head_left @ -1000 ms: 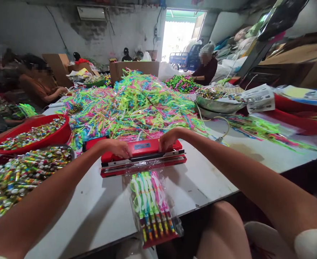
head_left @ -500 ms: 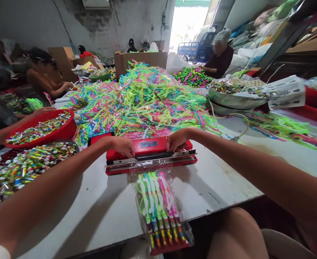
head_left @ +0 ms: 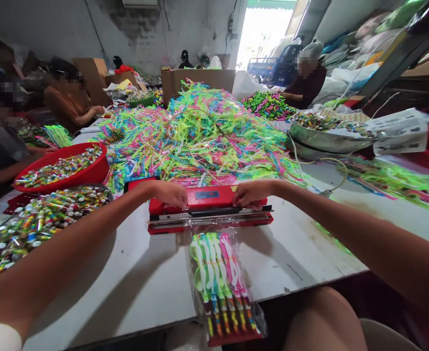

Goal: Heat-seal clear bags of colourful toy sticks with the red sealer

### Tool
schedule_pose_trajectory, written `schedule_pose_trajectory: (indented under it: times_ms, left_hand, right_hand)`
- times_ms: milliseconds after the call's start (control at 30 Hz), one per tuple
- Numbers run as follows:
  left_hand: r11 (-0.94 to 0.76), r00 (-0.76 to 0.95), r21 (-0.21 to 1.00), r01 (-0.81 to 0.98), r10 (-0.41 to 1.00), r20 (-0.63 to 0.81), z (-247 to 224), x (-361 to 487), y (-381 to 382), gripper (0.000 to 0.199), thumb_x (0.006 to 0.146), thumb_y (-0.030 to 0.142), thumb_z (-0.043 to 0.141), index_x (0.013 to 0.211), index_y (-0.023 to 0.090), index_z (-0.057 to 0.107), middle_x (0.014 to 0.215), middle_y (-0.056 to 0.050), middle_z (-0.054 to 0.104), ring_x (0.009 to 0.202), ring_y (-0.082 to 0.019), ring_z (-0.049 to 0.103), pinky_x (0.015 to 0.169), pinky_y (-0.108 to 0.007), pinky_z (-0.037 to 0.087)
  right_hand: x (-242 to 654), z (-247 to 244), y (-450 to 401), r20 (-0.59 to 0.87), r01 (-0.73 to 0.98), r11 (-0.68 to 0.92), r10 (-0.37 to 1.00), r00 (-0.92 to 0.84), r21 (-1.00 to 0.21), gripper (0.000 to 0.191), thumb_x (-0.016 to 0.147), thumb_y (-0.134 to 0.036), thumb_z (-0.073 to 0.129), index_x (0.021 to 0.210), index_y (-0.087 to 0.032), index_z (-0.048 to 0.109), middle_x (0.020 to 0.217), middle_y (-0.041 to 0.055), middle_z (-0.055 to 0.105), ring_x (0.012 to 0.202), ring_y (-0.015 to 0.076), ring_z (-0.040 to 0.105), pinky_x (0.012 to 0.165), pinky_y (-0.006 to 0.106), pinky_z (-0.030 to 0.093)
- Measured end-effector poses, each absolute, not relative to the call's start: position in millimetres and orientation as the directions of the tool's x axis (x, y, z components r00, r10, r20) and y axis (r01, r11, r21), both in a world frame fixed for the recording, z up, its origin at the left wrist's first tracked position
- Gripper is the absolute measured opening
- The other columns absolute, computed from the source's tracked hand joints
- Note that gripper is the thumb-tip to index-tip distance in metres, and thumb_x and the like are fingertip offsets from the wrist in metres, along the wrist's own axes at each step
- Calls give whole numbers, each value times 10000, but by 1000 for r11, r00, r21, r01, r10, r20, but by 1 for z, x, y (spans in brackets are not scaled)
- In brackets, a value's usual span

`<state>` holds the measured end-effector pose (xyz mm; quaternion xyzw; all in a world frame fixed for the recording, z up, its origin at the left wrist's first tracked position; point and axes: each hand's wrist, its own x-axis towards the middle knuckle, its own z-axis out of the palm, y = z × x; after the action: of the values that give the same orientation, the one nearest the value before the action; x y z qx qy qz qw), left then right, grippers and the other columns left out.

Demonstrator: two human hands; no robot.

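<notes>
White-topped table (head_left: pixel 145 292): spans the foreground. Heap of neon green, pink and blue plastic strips (head_left: pixel 207 131): large, beyond the work. Round red plastic basin (head_left: pixel 105 163): at left, filled with small multicoloured pieces.

Long red box-shaped device with metal strips along its front (head_left: pixel 222 191): on the table, in front of the heap. Clear plastic bag of neon-strapped, multicoloured sticks (head_left: pixel 224 282): upper end at the device's front strips, lower end hanging past the table edge.

Left hand (head_left: pixel 172 195): nearly closed, knuckles up, fingertips at the left end of the black handle bar (head_left: pixel 214 211). Right hand (head_left: pixel 253 191): likewise curled, at its right end. Cannot tell whether either has hooked fingers round the bar or merely rests on it.

Technique (judgement): load both ends of the bar equally, wrists steady, so that the strips meet evenly across the film. Keep the film flat; creases there would press unevenly. The overhanging end could drag the bag askew, so avoid nudging it.
</notes>
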<state>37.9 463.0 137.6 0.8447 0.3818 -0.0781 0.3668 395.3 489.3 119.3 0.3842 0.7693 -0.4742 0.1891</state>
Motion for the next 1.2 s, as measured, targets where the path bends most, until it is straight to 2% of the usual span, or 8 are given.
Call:
schedule_pose_trajectory:
  times_ms: [100,167,333,500,700,933,1067,1200]
  left_hand:
    - [-432,697,549,716,479,-533,138,31,467,202,907,340,686,995,192,792,656,-24,698,606,-184,593,585,-277,401]
    - [-395,681,558,730,486,-548,138,27,468,211,924,354,671,1023,189,757,604,-13,659,574,-187,581,572,-282,394]
    - [-373,680,577,726,511,-526,135,21,465,150,912,341,668,966,204,697,633,-2,647,584,-165,565,576,-265,383]
    - [-398,664,543,740,564,-491,132,25,462,152,828,327,729,915,203,732,755,-21,709,663,-167,596,599,-257,395]
    - [-428,695,560,709,555,-457,133,40,462,221,861,408,762,950,207,778,808,-28,744,686,-174,614,596,-256,404]
    - [-416,747,637,649,506,-431,128,46,471,206,838,414,831,858,209,846,748,-12,766,664,-161,610,620,-246,404]
    - [-430,783,700,570,544,-302,125,40,464,217,852,417,818,831,203,845,760,-11,776,691,-171,638,648,-255,423]
    - [-445,732,668,596,644,-223,120,38,443,187,916,349,735,876,194,831,814,-16,772,732,-176,652,670,-270,419]
  right_hand:
    - [402,118,488,-582,746,273,485,-652,-608,280,828,-425,673,940,-172,720,667,-11,662,536,141,584,495,246,424]
    - [404,117,487,-517,729,312,541,-663,-609,245,829,-397,644,916,-175,698,723,4,688,568,149,613,499,245,430]
    - [403,116,482,-454,720,378,584,-673,-582,187,835,-351,601,888,-183,663,800,34,731,615,168,643,519,250,443]
    - [403,121,476,-401,690,446,582,-708,-570,173,855,-317,592,869,-175,689,799,37,735,652,169,626,582,265,450]
    - [378,125,471,-164,518,578,553,-817,-631,297,959,-372,614,1091,-195,812,979,38,779,818,180,658,729,267,480]
    - [336,127,477,-267,512,561,462,-846,-650,227,940,-266,673,1089,-201,831,979,32,790,825,177,671,730,255,481]
    - [318,117,469,-176,433,580,446,-878,-690,264,999,-380,635,1111,-214,807,1000,29,776,842,183,661,750,268,489]
    - [306,101,458,-103,418,563,506,-856,-713,355,985,-522,638,955,-203,790,922,48,750,811,216,654,730,301,498]
